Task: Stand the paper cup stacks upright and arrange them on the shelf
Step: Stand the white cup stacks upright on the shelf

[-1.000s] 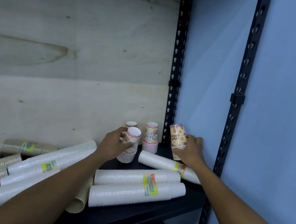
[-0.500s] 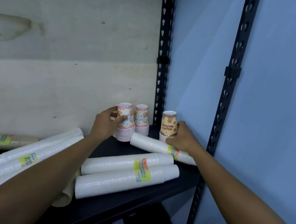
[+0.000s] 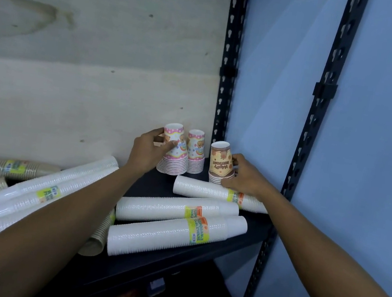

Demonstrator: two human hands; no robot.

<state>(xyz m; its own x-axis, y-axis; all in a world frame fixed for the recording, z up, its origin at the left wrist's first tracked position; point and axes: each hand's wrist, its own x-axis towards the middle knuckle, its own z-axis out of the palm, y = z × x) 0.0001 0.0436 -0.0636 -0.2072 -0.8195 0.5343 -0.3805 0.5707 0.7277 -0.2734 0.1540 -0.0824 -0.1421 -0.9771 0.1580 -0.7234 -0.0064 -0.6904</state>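
Three short cup stacks stand upside down at the back right corner of the black shelf (image 3: 157,191). My left hand (image 3: 149,150) grips the pink patterned stack (image 3: 175,150). A second pink stack (image 3: 195,152) stands free just right of it. My right hand (image 3: 243,175) holds the brown "Happy Birthday" stack (image 3: 220,163), upright on the shelf. In front of these lie long white cup stacks on their sides: one (image 3: 203,190) under my right hand, two more (image 3: 174,210) (image 3: 176,235) nearer the front edge.
More long white stacks (image 3: 55,187) and brown kraft stacks (image 3: 14,167) lie piled on the shelf's left side. Plywood backs the shelf; black slotted uprights (image 3: 227,76) (image 3: 315,116) stand at the right, with a blue wall beyond. A lower shelf holds dim items.
The brown stack was tilted in my right hand above the shelf; now it stands upright on it. My left hand has kept hold of the pink stack, shifting it slightly.
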